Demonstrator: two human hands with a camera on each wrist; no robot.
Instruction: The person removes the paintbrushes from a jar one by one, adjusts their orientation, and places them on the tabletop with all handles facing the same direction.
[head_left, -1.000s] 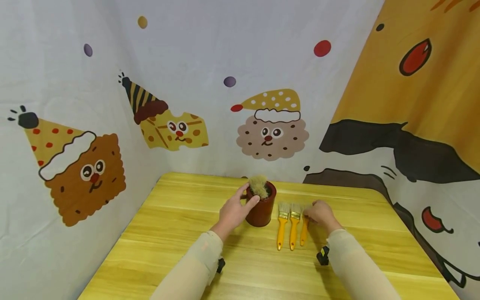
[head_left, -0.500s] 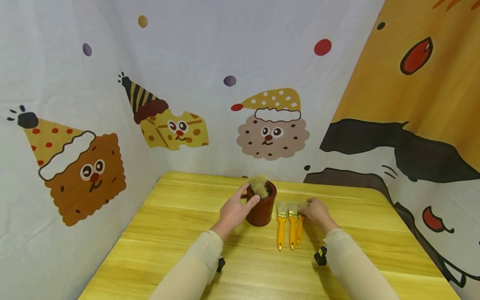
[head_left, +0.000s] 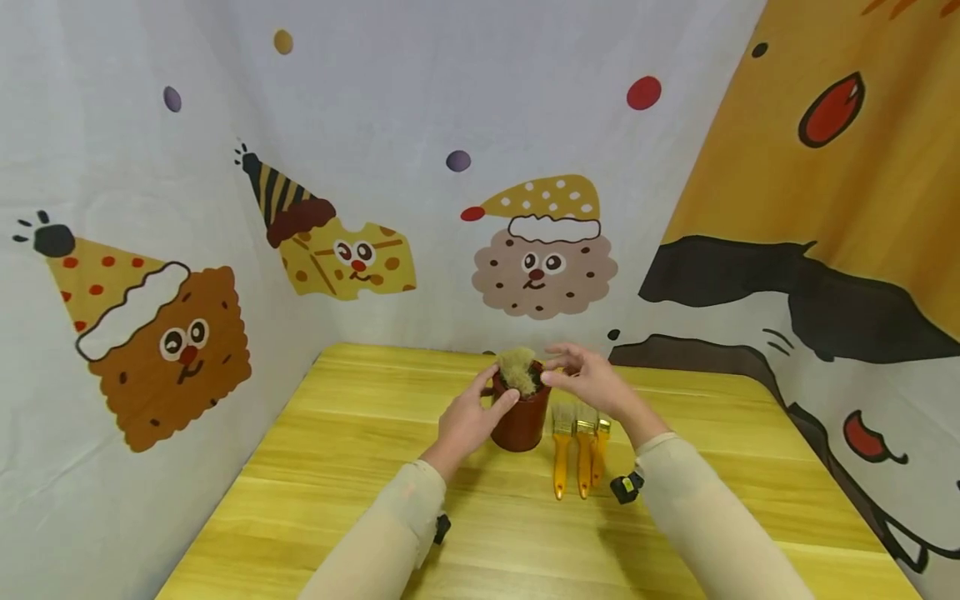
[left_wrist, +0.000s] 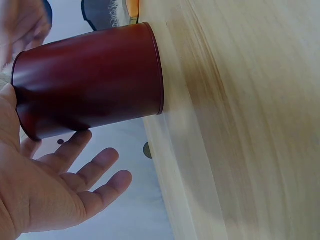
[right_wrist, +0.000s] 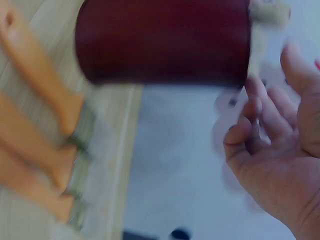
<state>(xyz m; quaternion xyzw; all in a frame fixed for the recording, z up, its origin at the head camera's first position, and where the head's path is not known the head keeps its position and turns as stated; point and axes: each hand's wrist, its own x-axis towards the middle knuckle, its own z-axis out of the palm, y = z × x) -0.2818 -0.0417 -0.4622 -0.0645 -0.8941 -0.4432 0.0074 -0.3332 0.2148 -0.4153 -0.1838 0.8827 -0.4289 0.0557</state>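
Note:
A dark red cup (head_left: 519, 423) stands on the table, with a fuzzy tan tuft (head_left: 516, 370) showing above its rim. My left hand (head_left: 468, 423) holds the cup at its left, thumb by the near rim. In the left wrist view, its other fingers (left_wrist: 102, 192) spread loosely past the cup's side. My right hand (head_left: 588, 382) is at the cup's right rim, fingers slightly bent and holding nothing. Just right of the cup lie three paintbrushes (head_left: 583, 450) with orange handles, bristles pointing away; the rightmost partly overlaps the middle one.
The wooden table (head_left: 360, 433) ends at a hanging cloth (head_left: 435, 325) printed with cartoon faces, behind and at both sides. A small black device (head_left: 626, 487) sits at my right wrist.
My right hand first slid the rightmost paintbrush left against the others, then let go and moved up and left to the cup's rim. My left hand has stayed on the cup.

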